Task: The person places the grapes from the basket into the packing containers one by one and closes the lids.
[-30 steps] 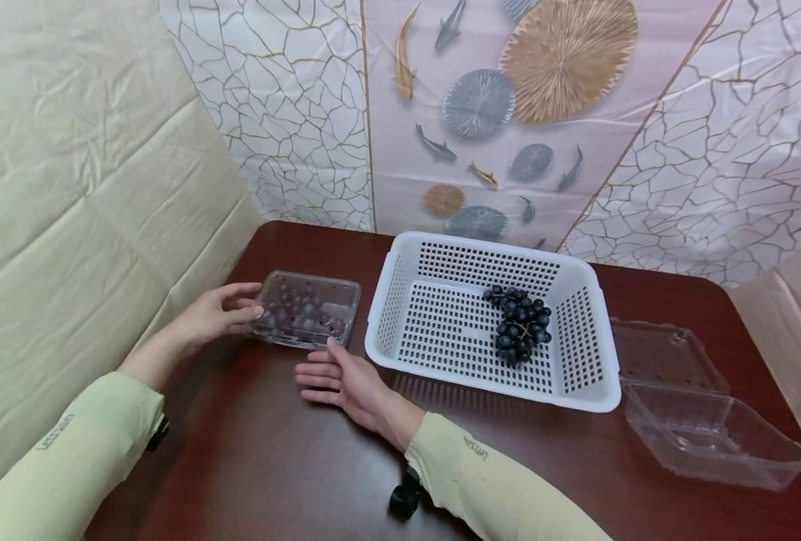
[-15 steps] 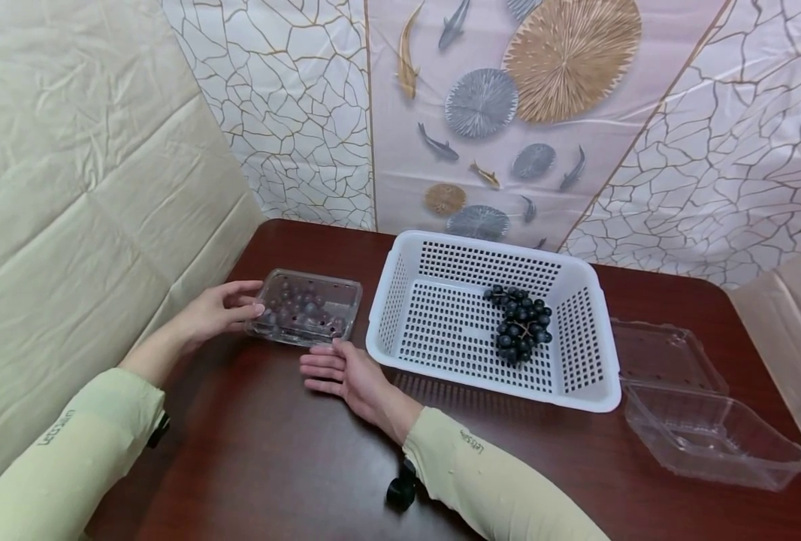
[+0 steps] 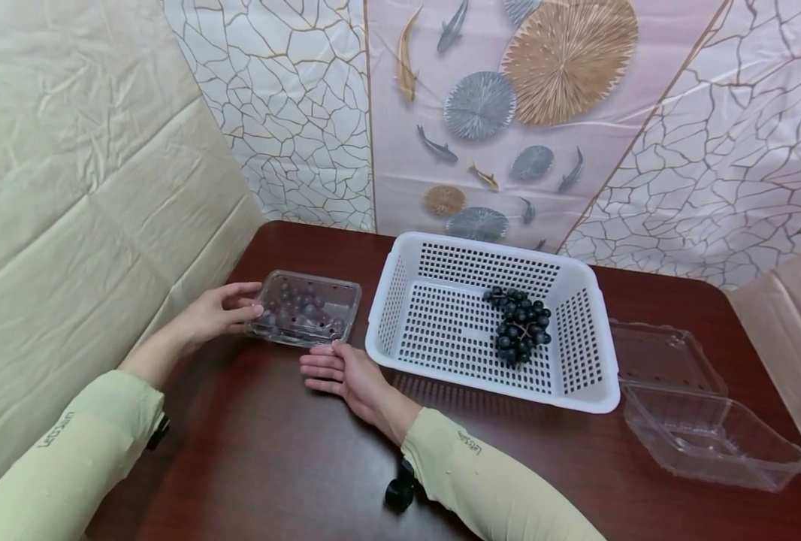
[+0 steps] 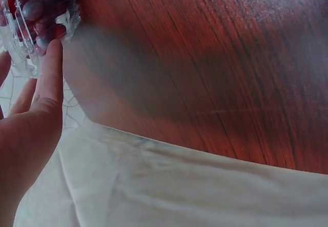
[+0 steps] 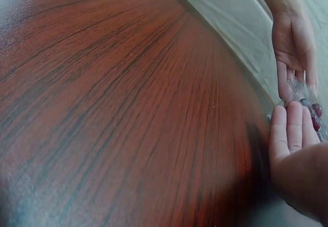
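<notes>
Box (image 3: 340,298) of grapes (image 3: 306,308) rests on the table (image 3: 258,436), left of the basket (image 3: 468,382). Left hand (image 3: 214,315), fingers loosely extended, touches the box's left end; right hand (image 3: 349,379) lies straight-fingered by its near edge. Neither grips. Step judged: steadying; lifting would call for closed fingers.

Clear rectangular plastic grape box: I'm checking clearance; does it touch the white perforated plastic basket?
Apart: the head view shows dark red table between box and basket.

"Lets…" lettering (image 3: 56,430) on left sleeve (image 3: 76,451), right sleeve (image 3: 491,477), ending blurred
</notes>
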Demonstrator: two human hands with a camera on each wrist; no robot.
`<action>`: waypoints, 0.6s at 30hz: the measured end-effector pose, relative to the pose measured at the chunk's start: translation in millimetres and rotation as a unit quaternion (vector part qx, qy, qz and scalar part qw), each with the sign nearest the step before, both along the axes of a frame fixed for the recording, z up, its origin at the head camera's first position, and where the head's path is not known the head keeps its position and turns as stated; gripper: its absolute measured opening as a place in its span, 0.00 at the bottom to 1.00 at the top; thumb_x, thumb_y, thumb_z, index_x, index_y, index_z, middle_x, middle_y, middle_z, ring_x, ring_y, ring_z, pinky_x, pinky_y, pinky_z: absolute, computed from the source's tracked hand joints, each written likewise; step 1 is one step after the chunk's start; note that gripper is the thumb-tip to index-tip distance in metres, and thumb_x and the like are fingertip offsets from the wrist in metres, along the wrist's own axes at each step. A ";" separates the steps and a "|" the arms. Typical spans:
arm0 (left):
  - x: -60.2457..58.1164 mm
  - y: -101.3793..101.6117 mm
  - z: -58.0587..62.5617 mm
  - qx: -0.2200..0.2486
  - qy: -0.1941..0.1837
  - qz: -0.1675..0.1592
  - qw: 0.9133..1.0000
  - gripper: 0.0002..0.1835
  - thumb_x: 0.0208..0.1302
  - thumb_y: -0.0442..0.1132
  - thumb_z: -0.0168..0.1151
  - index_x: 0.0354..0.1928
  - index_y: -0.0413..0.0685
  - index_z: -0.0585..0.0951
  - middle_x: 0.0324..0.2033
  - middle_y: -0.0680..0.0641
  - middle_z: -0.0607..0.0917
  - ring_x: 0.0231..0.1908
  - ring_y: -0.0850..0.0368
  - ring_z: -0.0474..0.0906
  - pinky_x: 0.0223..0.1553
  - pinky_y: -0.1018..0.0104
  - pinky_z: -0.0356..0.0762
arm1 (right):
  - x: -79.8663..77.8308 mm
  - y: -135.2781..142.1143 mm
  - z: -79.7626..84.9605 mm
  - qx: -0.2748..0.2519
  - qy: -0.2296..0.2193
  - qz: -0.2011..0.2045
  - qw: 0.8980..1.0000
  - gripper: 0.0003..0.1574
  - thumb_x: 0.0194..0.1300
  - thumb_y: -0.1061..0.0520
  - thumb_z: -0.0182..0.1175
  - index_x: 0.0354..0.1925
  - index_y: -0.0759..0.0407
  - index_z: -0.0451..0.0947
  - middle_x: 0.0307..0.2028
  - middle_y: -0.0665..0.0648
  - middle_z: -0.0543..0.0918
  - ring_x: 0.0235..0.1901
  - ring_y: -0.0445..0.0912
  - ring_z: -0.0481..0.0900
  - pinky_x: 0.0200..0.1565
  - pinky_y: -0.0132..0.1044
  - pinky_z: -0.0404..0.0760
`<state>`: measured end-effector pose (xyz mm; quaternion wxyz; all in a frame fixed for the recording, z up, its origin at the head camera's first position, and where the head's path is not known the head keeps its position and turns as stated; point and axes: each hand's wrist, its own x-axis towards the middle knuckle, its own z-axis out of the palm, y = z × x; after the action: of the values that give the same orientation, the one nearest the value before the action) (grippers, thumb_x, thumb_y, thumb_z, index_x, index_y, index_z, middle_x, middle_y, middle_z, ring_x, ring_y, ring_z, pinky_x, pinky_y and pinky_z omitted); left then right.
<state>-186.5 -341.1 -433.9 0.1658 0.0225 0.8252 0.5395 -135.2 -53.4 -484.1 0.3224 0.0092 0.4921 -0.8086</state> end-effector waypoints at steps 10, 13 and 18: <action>5.8 -16.3 2.2 0.093 -0.097 -0.015 0.991 0.33 0.83 0.34 0.54 0.77 0.20 0.55 0.44 0.46 0.88 0.43 0.56 0.89 0.52 0.60 0.91 | -0.8 0.4 0.3 -0.003 -0.003 -0.005 1.000 0.33 0.89 0.52 0.37 0.71 0.77 0.70 0.64 0.73 0.82 0.58 0.53 0.87 0.64 0.50 0.86; 5.6 -17.4 -1.8 0.107 -0.105 -0.024 0.988 0.33 0.83 0.32 0.53 0.77 0.20 0.53 0.44 0.46 0.87 0.44 0.56 0.89 0.53 0.59 0.91 | 0.0 0.0 0.0 -0.004 0.000 -0.006 1.000 0.33 0.89 0.53 0.37 0.71 0.77 0.70 0.63 0.73 0.82 0.58 0.54 0.87 0.64 0.50 0.86; 4.8 -18.5 -6.7 0.110 -0.102 -0.019 0.988 0.30 0.81 0.29 0.53 0.75 0.20 0.55 0.44 0.45 0.86 0.45 0.53 0.89 0.53 0.57 0.91 | 1.9 -1.6 -0.3 -0.004 0.004 -0.002 1.000 0.33 0.89 0.53 0.36 0.71 0.78 0.70 0.63 0.74 0.82 0.60 0.56 0.86 0.64 0.50 0.86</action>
<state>-181.7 -359.6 -440.6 0.2563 0.0011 0.7387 0.6234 -133.3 -55.0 -484.4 0.3184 0.0055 0.4904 -0.8112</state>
